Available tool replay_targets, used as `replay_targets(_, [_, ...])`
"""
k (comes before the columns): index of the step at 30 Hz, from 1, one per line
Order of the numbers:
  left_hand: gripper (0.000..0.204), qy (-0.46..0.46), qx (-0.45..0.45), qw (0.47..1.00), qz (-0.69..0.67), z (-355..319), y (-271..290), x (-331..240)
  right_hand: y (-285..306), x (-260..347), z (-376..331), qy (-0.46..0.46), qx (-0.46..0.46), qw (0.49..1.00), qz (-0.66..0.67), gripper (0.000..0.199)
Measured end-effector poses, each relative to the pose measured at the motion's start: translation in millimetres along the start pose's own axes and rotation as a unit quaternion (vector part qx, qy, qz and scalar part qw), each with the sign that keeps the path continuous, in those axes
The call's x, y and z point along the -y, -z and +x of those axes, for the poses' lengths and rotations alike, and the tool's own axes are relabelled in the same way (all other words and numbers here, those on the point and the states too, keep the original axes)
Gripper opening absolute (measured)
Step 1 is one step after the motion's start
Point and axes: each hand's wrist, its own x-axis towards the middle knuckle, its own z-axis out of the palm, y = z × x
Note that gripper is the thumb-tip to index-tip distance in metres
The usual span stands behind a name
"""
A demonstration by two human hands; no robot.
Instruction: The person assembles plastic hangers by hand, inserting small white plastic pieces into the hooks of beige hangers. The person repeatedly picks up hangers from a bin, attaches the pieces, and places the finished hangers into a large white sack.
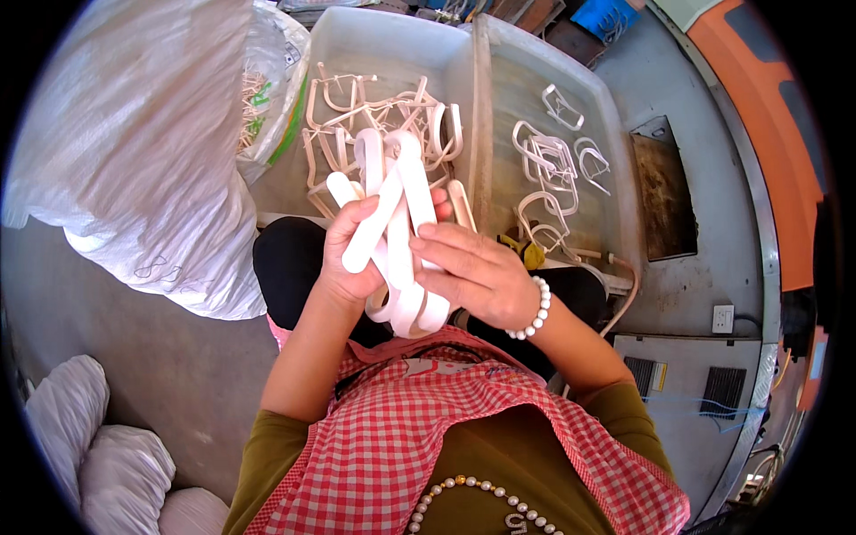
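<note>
White plastic handles (399, 234) sit clasped between both hands' curled fingers (455, 252).

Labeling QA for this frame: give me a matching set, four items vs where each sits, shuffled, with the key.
Items:
1. white plastic pieces
2. left tray
3. white woven sack
4. bead bracelet

Places:
A. on the right wrist
B. on the floor, at the person's left
C. held in left hand and right hand
D. ahead of the knees, beside the right tray

Pairs: 1-C, 2-D, 3-B, 4-A
</note>
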Motion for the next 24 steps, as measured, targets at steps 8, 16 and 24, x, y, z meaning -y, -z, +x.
replay_targets(8, [0.070, -0.024, 0.021, 0.997, 0.067, -15.2, -6.2, 6.7, -8.7, 18.2, -14.8, -0.080, -0.028, 0.994, 0.063, 0.023])
replay_targets(16, [0.068, -0.028, -0.029, 0.999, 0.023, -25.4, -2.4, 18.3, 7.7, 43.1, -18.7, -0.111, 0.024, 0.991, 0.067, 0.023])
replay_targets(24, [0.067, 0.077, 0.017, 0.995, 0.066, -36.3, -29.7, 6.2, 29.0, 37.0, -13.1, -0.114, -0.032, 0.960, 0.254, 0.020])
